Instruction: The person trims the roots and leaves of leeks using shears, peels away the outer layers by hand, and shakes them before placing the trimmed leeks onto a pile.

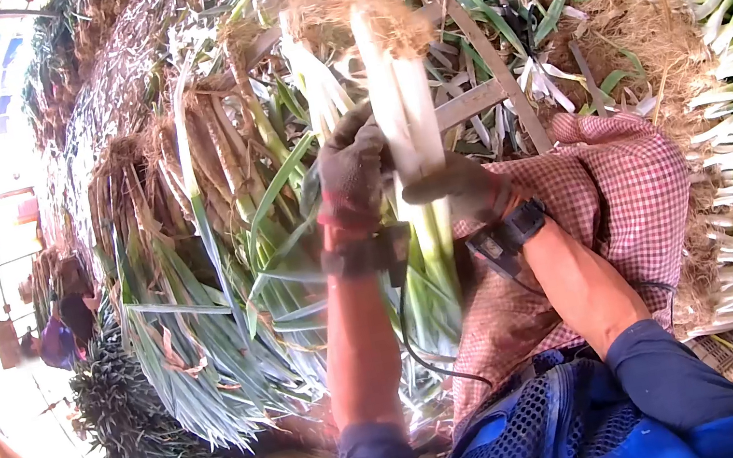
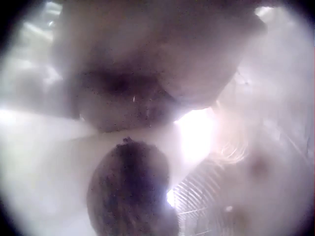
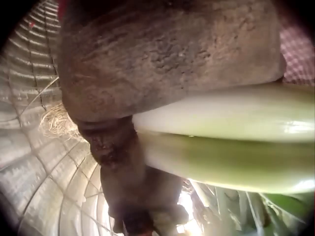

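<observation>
Leaf litter (image 1: pixel 548 87) lies beyond checked cloth (image 1: pixel 636 172); left of it, left hand (image 1: pixel 354 172) and nearer right hand (image 1: pixel 465 187) grip leeks (image 1: pixel 418 112), roots (image 1: pixel 398 29) pointing away.

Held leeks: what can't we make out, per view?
- Head: individual strands of the roots on the held leeks, blurred.
- Head: the stretch of leeks behind the right hand, which covers it.
- Left wrist: the leeks' surface detail, lost to haze and glare, partly covered by the left hand.
- Right wrist: the leeks' leaf ends, cut off by the right edge.
</observation>
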A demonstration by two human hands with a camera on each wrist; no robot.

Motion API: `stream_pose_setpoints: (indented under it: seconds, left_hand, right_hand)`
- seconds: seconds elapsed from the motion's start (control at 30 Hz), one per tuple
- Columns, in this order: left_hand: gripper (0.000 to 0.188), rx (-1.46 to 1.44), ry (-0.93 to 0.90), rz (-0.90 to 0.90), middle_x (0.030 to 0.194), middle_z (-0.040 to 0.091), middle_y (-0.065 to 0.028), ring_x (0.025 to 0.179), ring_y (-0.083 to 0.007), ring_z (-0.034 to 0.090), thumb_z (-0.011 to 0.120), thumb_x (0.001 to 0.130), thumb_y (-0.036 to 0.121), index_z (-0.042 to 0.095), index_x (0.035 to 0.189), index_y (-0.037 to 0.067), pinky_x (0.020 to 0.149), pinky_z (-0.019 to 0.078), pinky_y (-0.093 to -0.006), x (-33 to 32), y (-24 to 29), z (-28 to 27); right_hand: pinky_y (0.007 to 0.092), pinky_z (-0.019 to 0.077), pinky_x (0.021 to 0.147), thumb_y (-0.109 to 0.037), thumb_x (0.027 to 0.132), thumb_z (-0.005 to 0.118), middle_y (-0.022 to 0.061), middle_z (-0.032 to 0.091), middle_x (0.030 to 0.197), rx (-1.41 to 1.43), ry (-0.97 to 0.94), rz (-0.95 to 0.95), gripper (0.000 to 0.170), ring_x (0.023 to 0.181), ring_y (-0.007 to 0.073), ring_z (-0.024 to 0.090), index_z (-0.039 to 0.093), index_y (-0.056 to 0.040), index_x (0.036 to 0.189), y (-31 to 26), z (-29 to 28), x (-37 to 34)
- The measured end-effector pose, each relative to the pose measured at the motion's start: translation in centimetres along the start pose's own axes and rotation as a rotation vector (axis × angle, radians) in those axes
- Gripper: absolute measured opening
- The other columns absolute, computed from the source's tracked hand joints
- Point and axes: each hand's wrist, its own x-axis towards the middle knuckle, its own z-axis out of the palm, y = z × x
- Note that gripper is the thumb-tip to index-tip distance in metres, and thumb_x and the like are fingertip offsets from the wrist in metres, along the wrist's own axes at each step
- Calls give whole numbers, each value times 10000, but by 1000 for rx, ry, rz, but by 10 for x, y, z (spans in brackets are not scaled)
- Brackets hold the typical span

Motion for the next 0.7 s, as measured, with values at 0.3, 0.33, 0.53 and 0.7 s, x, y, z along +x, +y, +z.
stream_pose_setpoints:
  seconds: [0.3,0.33,0.53,0.7]
  left_hand:
    - [578,1501,524,338,1053,797,-151,910,-375,760,819,921,409,698,1385,85,833,609,-440,32,-62,-64]
    - [632,1579,541,321,1113,776,-182,980,-396,749,840,859,429,678,1379,108,889,593,-471,27,-66,-66]
    - [715,1301,393,-60,1161,762,-201,1052,-386,747,858,784,380,611,1387,86,938,585,-475,16,-43,-59]
    - [595,881,246,69,1014,774,-79,843,-143,714,894,805,137,645,1330,10,766,597,-303,-34,-49,-53]
  right_hand:
    - [378,638,801,-83,887,735,151,773,1001,219,277,-174,254,903,263,765,747,78,1083,-32,-12,-18]
    - [378,638,801,-83,887,735,151,773,1001,219,280,-173,254,903,263,765,747,78,1083,-32,-14,-19]
    - [308,601,824,-123,876,791,78,784,1026,98,245,-50,374,905,171,746,737,16,1219,-35,-10,-17]
    - [310,581,916,-122,894,799,76,788,1065,94,139,-74,397,949,159,742,733,19,1260,-16,-16,-5]
